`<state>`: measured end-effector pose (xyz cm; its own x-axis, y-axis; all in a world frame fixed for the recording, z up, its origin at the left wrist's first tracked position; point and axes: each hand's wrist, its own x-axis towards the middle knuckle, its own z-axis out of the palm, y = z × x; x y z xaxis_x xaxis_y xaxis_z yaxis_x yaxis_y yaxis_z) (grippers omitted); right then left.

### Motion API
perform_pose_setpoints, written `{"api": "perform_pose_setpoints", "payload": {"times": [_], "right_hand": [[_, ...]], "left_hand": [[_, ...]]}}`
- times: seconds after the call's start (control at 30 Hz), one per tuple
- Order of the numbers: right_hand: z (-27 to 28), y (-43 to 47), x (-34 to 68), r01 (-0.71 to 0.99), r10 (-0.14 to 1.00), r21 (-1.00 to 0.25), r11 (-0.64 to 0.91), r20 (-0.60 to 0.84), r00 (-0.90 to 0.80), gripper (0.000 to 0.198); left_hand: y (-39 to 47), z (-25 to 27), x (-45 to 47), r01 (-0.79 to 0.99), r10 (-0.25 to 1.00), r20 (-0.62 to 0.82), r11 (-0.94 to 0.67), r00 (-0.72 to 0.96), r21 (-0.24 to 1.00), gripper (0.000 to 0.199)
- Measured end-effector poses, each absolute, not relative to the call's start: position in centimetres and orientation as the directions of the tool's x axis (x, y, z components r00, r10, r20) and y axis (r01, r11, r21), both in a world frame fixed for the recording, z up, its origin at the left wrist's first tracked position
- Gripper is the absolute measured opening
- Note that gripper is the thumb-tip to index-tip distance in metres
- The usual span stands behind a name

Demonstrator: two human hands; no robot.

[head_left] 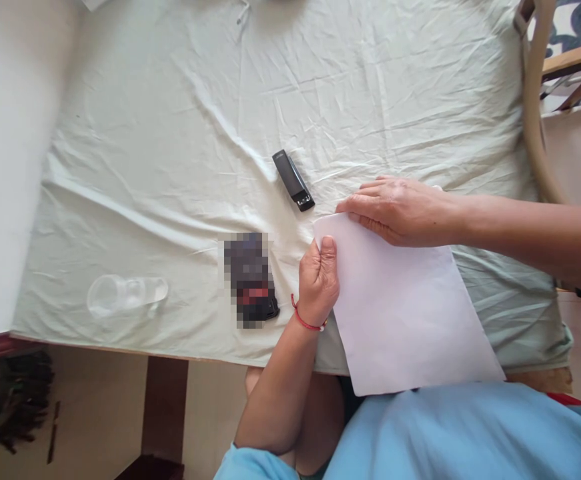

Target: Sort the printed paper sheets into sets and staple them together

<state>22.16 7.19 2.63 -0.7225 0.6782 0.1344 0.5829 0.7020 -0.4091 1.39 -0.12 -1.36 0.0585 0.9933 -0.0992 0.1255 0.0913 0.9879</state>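
Note:
White paper [405,313] lies at the table's front edge, its near end reaching my blue shirt; how many sheets it has I cannot tell. At its left edge, near the upper left corner, my left hand [321,277] grips it, thumb on top and the other fingers hidden or curled beneath. My right hand [395,210] rests palm down over the far edge, fingers stretched out and pointing left. Just beyond the paper's upper left corner lies a black stapler [293,180], apart from both hands.
Left of my left hand is a dark, pixelated object [253,280]. Farther left, a clear plastic cup [115,295] lies on the wrinkled pale green tablecloth [170,167]. A wooden chair [535,100] stands at the right edge, and a white wall [10,167] borders the left.

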Motion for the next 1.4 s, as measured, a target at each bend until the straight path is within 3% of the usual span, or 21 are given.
{"api": "perform_pose_setpoints", "payload": {"times": [0.17, 0.5, 0.73, 1.27, 1.4], "right_hand": [[2.7, 6.7, 21.7, 0.552, 0.619, -0.322, 0.770, 0.163, -0.768, 0.045], [2.5, 6.5, 21.8, 0.502, 0.567, -0.274, 0.821, 0.276, -0.776, 0.046], [2.4, 6.1, 21.3, 0.486, 0.573, -0.317, 0.815, 0.308, -0.760, 0.054], [2.6, 6.2, 21.3, 0.439, 0.535, -0.328, 0.836, 0.313, -0.785, 0.047], [2.9, 7.1, 22.0, 0.515, 0.628, -0.390, 0.764, 0.260, -0.734, 0.044]], "left_hand": [[-0.2, -1.3, 1.5, 0.059, 0.988, -0.132, 0.128, 0.079, 0.990, 0.054], [-0.5, -1.4, 1.5, 0.008, 0.983, -0.169, 0.169, 0.078, 0.986, 0.056], [-0.6, -1.3, 1.6, -0.004, 0.986, -0.143, 0.144, 0.083, 0.990, 0.053], [-0.7, -1.2, 1.7, 0.010, 0.991, -0.094, 0.094, 0.097, 0.996, 0.051], [-0.4, -1.6, 1.6, 0.022, 0.995, -0.096, 0.096, 0.027, 0.995, 0.052]]}}
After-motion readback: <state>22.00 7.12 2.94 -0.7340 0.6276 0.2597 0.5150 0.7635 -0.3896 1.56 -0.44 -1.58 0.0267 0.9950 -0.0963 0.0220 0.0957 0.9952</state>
